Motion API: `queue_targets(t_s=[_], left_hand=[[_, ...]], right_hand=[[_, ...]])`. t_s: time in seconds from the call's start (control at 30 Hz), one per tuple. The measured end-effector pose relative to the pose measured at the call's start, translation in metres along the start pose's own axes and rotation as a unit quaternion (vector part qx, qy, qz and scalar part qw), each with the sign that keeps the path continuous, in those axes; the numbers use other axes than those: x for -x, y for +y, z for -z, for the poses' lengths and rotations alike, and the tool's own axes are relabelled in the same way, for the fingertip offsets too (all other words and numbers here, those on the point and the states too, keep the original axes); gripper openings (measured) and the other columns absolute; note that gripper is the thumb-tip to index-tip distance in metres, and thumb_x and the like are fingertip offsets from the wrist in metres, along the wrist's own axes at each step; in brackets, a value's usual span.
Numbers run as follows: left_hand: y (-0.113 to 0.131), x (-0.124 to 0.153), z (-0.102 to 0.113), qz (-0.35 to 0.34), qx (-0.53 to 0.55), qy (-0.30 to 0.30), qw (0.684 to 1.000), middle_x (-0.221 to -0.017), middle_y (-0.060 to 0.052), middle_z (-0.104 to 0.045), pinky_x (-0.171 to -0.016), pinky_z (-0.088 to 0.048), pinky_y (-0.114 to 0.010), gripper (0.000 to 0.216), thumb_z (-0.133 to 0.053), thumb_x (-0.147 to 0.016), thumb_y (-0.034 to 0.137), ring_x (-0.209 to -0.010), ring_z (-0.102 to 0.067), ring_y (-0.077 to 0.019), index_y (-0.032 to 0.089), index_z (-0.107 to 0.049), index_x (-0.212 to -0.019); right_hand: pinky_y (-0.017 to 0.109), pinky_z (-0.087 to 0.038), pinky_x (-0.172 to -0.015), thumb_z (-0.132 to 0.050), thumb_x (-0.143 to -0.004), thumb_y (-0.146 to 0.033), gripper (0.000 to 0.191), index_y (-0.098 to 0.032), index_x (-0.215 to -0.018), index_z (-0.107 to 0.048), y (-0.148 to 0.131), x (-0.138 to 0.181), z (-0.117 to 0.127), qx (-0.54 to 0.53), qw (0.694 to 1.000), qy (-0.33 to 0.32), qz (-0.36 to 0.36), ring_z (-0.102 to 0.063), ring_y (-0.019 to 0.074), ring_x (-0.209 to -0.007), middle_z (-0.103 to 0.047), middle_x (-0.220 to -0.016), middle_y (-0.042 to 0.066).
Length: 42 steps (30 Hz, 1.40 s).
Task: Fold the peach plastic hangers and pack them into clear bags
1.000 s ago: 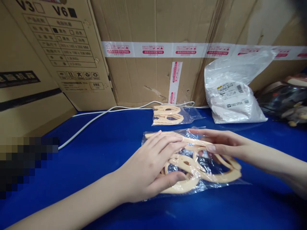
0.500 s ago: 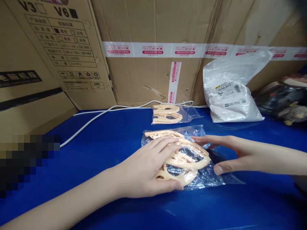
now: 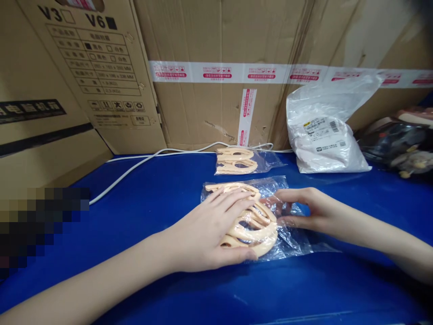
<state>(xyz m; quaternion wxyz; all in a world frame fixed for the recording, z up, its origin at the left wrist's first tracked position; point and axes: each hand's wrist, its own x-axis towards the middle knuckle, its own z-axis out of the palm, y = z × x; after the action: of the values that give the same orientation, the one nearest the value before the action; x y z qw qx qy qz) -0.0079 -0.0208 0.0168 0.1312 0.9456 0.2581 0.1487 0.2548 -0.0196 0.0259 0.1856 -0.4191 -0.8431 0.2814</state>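
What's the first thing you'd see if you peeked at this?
Two bare hands meet in the middle of the blue table: the left hand lies flat on a clear bag of peach plastic pieces, and the right hand touches the bag's right side. Behind them lies a smaller bag of similar pieces, a white sack stands to the right, and tall cardboard boxes fill the back.

1 small packet of peach clips [image 3: 236, 161] lies at 12 o'clock, a white bag [image 3: 324, 135] at 2, a white cable [image 3: 122, 177] at 10, and cardboard boxes [image 3: 209, 40] stand behind.
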Motion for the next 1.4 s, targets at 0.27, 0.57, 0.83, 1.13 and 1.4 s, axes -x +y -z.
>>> queue_targets(t_s=[0.27,0.57,0.83,1.13,1.4], left_hand=[[-0.011,0.0,-0.006,0.145,0.028,0.03,0.989,-0.15,-0.01,-0.037,-0.115,-0.025,-0.052,0.07,-0.047,-0.088,0.063,-0.14,-0.028,-0.03,0.02,-0.036,-0.142],[-0.014,0.0,-0.002,0.103,0.022,0.022,0.994,-0.145,-0.009,-0.043,-0.112,-0.031,-0.044,0.068,-0.049,-0.088,0.063,-0.134,-0.037,-0.0271,0.019,-0.043,-0.138],[-0.014,0.0,-0.002,0.099,0.019,0.009,0.995,-0.146,-0.012,-0.043,-0.113,-0.029,-0.044,0.078,-0.05,-0.084,0.068,-0.136,-0.036,-0.0282,0.014,-0.042,-0.14],[-0.013,0.001,-0.001,0.094,0.024,0.013,0.995,-0.145,-0.013,-0.044,-0.111,-0.031,-0.048,0.075,-0.05,-0.084,0.068,-0.135,-0.038,-0.0306,0.016,-0.043,-0.139],[-0.013,0.001,0.001,0.061,0.014,0.014,0.998,-0.147,-0.011,-0.042,-0.112,-0.031,-0.045,0.069,-0.052,-0.087,0.061,-0.136,-0.037,-0.0281,0.019,-0.041,-0.14]], right_hand=[[0.032,-0.054,-0.08,-0.067,-0.08,-0.05,0.05,-0.027,-0.124,-0.063,-0.003,0.002,-0.003,-0.001,1.0,-0.002,0.025,-0.065,0.0217,-0.094,-0.067,-0.116,0.004],[0.032,-0.045,-0.096,-0.059,-0.09,-0.036,0.018,-0.022,-0.098,-0.067,-0.006,-0.002,0.0,0.011,0.995,-0.016,0.098,-0.058,0.0198,-0.11,-0.059,-0.12,0.006],[0.034,-0.041,-0.104,-0.053,-0.094,-0.033,0.026,-0.028,-0.116,-0.066,-0.008,0.0,0.002,0.039,0.99,-0.069,0.12,-0.05,0.0217,-0.124,-0.049,-0.135,0.006],[0.038,-0.041,-0.105,-0.057,-0.091,-0.035,0.025,-0.024,-0.11,-0.07,-0.005,-0.002,0.002,0.023,0.992,-0.062,0.108,-0.049,0.0239,-0.126,-0.05,-0.137,0.008],[0.037,-0.045,-0.101,-0.058,-0.09,-0.032,0.023,-0.022,-0.107,-0.071,0.005,-0.007,-0.01,-0.025,0.993,0.011,0.119,-0.058,0.0224,-0.117,-0.061,-0.129,0.008]])
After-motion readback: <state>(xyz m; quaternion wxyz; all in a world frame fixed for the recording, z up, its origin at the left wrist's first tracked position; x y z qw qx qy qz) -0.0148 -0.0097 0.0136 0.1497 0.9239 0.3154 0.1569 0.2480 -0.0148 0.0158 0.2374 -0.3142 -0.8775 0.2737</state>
